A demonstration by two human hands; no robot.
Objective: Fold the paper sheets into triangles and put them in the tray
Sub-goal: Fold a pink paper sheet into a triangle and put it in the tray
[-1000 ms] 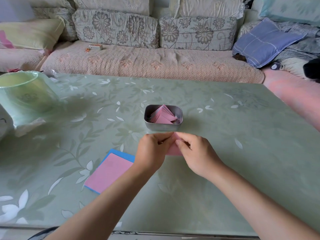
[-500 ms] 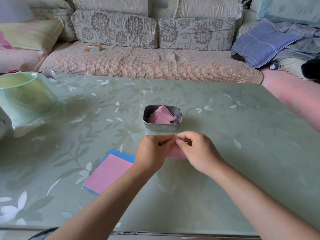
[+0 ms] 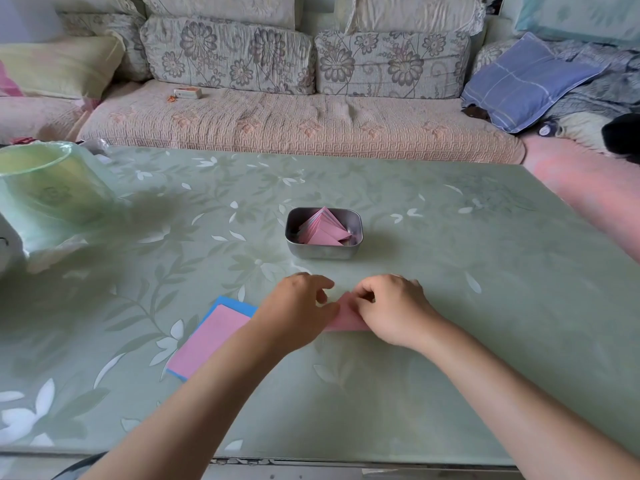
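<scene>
On the green table [image 3: 450, 271], a stack of flat sheets [image 3: 211, 341], pink on blue, waits at the near left. The metal tray [image 3: 323, 253] sits further back, already holding pink triangles [image 3: 323, 228]. Just in front of it both hands work one pink sheet [image 3: 346, 318] lying on the tabletop. The right hand [image 3: 391, 310] pinches its upper corner with curled fingers. The left hand [image 3: 298, 313] has curled fingers and a thumb at the paper's edge, though I can't tell whether it grips. This looks like mid-fold. Next comes pressing the crease flat, then a short carry forward. The piece's tip points towards the tray, and its long edge runs left to right.
</scene>
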